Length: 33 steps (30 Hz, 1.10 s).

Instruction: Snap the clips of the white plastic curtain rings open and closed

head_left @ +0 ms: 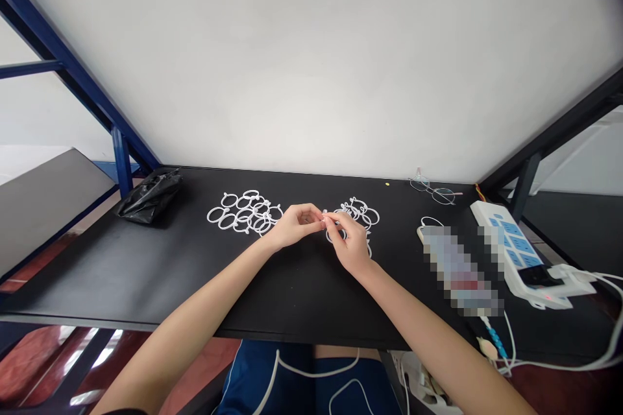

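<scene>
My left hand (298, 225) and my right hand (351, 244) meet above the desk, both closed in a pinch. Between their fingertips shows a small white bit (325, 212), which looks like the eyelet end of a white curtain ring; the fingers hide most of it. Left of my left hand lies a spread pile of white curtain rings (246, 213), each with a small eyelet or knob. A smaller group of the same rings (360, 211) lies behind and beside my right hand, partly covered by it.
The black desk (219, 292) meets a white wall. A black plastic bag (150, 196) sits at the left. To the right are eyeglasses (433, 190), a blurred-out phone (460, 269) and a white power strip (520, 253) with plugged-in cables. A white cord (316, 375) crosses my lap.
</scene>
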Available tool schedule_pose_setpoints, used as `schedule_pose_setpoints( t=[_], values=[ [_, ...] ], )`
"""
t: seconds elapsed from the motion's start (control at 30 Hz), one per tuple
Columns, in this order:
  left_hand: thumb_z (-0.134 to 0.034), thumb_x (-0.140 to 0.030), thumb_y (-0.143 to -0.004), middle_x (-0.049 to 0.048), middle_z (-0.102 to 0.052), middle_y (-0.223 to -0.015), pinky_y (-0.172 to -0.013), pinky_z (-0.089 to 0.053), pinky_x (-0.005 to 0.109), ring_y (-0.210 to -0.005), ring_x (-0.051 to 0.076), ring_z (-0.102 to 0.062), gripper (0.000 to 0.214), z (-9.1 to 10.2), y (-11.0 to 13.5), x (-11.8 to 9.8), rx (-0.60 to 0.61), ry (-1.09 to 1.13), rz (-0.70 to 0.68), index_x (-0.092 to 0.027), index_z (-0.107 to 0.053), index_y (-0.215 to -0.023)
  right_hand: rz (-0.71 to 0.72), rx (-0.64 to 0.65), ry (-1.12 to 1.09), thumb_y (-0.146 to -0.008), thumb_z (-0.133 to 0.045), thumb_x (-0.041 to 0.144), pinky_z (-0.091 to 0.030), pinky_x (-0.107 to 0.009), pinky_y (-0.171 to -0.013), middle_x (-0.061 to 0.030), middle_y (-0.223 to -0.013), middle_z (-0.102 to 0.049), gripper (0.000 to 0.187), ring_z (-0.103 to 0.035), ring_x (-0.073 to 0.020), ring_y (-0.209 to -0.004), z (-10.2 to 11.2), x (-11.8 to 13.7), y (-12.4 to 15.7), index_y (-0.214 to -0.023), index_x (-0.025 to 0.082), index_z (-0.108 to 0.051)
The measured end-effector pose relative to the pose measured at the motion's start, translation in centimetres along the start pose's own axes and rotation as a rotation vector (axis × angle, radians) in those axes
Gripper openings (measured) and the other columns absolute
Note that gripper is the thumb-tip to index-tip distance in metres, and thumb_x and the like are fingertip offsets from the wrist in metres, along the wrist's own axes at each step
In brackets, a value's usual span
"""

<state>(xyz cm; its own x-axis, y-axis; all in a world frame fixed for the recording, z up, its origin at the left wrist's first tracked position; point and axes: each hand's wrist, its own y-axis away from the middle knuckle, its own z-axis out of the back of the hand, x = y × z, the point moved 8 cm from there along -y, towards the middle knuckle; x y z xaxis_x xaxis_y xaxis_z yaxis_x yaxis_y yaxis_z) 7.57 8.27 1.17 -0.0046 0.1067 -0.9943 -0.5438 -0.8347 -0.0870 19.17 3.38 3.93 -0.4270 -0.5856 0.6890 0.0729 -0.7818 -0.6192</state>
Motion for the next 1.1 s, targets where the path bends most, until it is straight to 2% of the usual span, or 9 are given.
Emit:
schedule_pose_setpoints(
  t=[0.23,0.43,0.7,0.93,1.1],
  values=[
    [-0.073,-0.037,-0.077,-0.0020,-0.060,-0.073,-0.065,-0.045,0.023,-0.065,0.008,-0.056,0.032,0.4,-0.1,0.1,-0.030,-0.033,-0.030,-0.015,-0.058,-0.095,-0.008,-0.012,-0.019,-0.093,-0.053,0.025,-0.058,-0.029,-0.062,-0.0050,-0.085,-0.065,0.014,-0.064,-0.0167,-0.077,0.1,0.2,-0.1,-0.100,0.021,-0.065],
    [-0.074,-0.032,-0.074,-0.0084,-0.043,-0.063,-0.054,-0.033,0.018,-0.054,0.004,-0.040,0.038,0.9,-0.3,0.7,-0.074,-0.044,-0.042,-0.018,-0.039,-0.073,0.022,-0.010,-0.032,-0.088,-0.060,0.023,-0.057,-0.028,-0.058,-0.0043,-0.084,-0.065,0.014,-0.064,-0.0165,-0.078,0.0,0.4,0.0,-0.101,0.021,-0.064],
    [-0.075,-0.029,-0.072,-0.0028,-0.054,-0.076,-0.060,-0.041,0.021,-0.065,0.007,-0.051,0.031,0.9,-0.2,0.0,-0.074,-0.073,-0.072,-0.016,-0.048,-0.081,0.029,-0.032,-0.041,-0.087,-0.060,0.020,-0.058,-0.028,-0.058,-0.0040,-0.083,-0.065,0.012,-0.063,-0.0164,-0.076,0.2,0.6,-0.1,-0.098,0.022,-0.063],
    [-0.077,-0.029,-0.070,0.0010,-0.058,-0.084,-0.062,-0.044,0.021,-0.072,0.010,-0.056,0.035,0.8,-0.2,-0.2,-0.074,-0.094,-0.074,-0.016,-0.053,-0.091,0.035,-0.015,-0.008,-0.089,-0.057,0.020,-0.057,-0.029,-0.057,-0.0036,-0.081,-0.064,0.012,-0.061,-0.0157,-0.072,0.0,0.7,0.0,-0.097,0.022,-0.065],
    [-0.077,-0.027,-0.070,0.0065,-0.059,-0.106,-0.070,-0.048,0.024,-0.096,0.017,-0.057,0.040,1.3,0.0,-0.3,-0.137,-0.171,-0.072,-0.019,-0.053,-0.100,0.060,-0.027,0.008,-0.089,-0.058,0.020,-0.056,-0.029,-0.057,-0.0046,-0.083,-0.065,0.011,-0.060,-0.0147,-0.069,0.1,0.7,0.0,-0.095,0.022,-0.067]
  ],
)
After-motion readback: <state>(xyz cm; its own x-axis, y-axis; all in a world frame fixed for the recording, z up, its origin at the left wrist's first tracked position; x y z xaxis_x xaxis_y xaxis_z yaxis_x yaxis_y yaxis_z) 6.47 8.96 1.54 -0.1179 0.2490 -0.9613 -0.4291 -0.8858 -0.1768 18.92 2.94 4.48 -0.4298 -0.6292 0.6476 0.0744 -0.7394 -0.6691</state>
